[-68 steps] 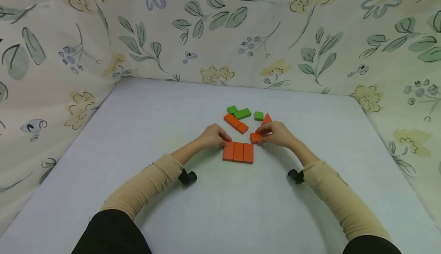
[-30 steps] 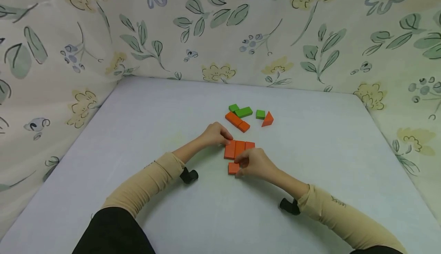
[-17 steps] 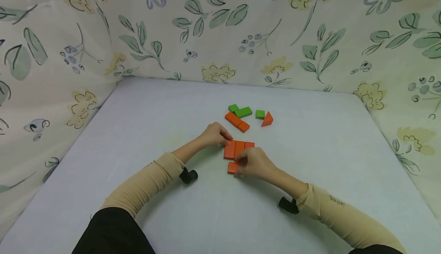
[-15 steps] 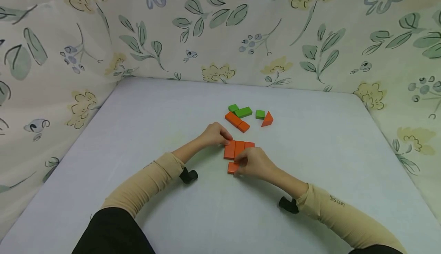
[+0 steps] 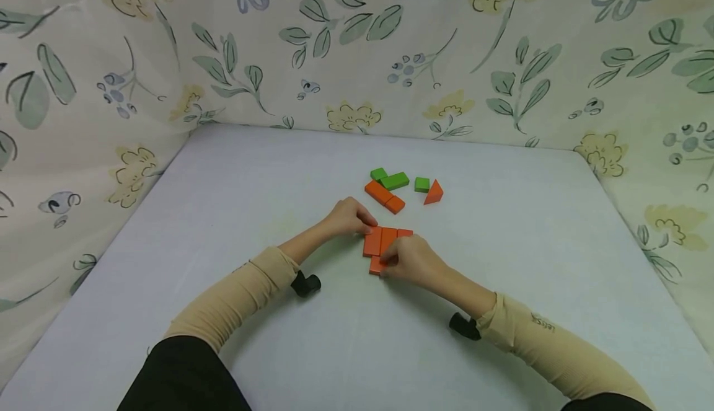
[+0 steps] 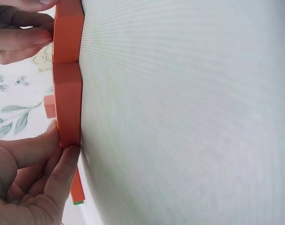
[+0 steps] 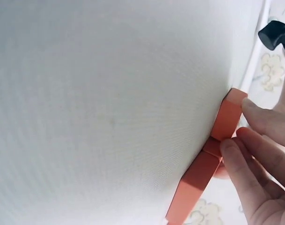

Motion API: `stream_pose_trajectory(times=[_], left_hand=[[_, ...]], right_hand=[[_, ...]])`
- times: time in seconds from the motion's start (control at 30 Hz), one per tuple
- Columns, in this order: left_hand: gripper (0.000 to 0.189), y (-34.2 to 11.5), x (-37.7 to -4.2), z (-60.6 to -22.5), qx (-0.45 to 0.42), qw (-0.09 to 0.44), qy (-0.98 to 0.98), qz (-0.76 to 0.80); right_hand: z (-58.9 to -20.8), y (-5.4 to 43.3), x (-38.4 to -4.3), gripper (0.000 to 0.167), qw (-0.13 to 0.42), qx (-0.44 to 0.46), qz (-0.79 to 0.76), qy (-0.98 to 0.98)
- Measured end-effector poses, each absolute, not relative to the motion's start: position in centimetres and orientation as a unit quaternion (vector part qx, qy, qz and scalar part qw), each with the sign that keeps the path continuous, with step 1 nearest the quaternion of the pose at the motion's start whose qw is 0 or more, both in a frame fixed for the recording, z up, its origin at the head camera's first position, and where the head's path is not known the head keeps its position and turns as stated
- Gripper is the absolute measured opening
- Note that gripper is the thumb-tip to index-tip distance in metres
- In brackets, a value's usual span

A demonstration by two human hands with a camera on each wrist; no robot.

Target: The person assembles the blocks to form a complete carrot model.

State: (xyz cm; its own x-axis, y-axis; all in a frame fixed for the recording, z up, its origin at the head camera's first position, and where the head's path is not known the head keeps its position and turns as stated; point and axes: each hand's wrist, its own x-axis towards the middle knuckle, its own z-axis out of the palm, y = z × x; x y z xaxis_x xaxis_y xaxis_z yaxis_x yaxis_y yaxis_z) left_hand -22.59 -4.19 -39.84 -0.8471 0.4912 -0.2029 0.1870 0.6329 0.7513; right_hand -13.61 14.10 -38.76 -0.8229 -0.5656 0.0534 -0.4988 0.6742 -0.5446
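From the head I see the small orange block (image 5: 375,266) at seven o'clock of the orange row (image 5: 387,237), pinched by the right hand (image 5: 411,261); I'd nudge squarely, lest the row shift. The left wrist shows me the left hand (image 6: 31,182) pinching the row's ten-o'clock corner. Only the right wrist reveals the rightmost block (image 7: 193,181) in front.

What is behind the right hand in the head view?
The row of three orange blocks shows partly, and most of the small orange block. The right hand covers the row's near right corner and that block's right edge.
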Motion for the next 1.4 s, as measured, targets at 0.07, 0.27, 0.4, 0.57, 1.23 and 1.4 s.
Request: stream_pose_trajectory(times=[0.07,0.27,0.4,0.57,1.23,1.4], left_hand=[[0.02,-4.2,-22.6,-39.9,0.19,0.2,0.882,0.383],[0.021,-4.1,-22.6,-39.8,0.182,0.2,0.883,0.383],[0.021,-4.2,-22.6,-39.7,0.18,0.2,0.884,0.382],[0.02,-4.2,-22.6,-39.6,0.182,0.198,0.885,0.381],[0.019,-4.1,-22.8,-39.5,0.181,0.215,0.879,0.385],[0.019,-4.0,-22.8,-39.4,0.177,0.22,0.879,0.384]], right_hand=[[-38.8,14.1,-13.7,0.016,0.058,-0.293,-0.279,0.913],[-38.7,14.1,-13.7,0.015,0.052,-0.292,-0.285,0.911],[-38.6,14.1,-13.7,0.015,0.051,-0.288,-0.287,0.912],[-38.4,14.2,-14.0,0.014,0.057,-0.294,-0.292,0.908],[-38.1,17.6,-24.8,0.053,0.157,-0.136,-0.342,0.917],[-38.3,17.2,-25.0,0.056,0.163,-0.119,-0.334,0.921]])
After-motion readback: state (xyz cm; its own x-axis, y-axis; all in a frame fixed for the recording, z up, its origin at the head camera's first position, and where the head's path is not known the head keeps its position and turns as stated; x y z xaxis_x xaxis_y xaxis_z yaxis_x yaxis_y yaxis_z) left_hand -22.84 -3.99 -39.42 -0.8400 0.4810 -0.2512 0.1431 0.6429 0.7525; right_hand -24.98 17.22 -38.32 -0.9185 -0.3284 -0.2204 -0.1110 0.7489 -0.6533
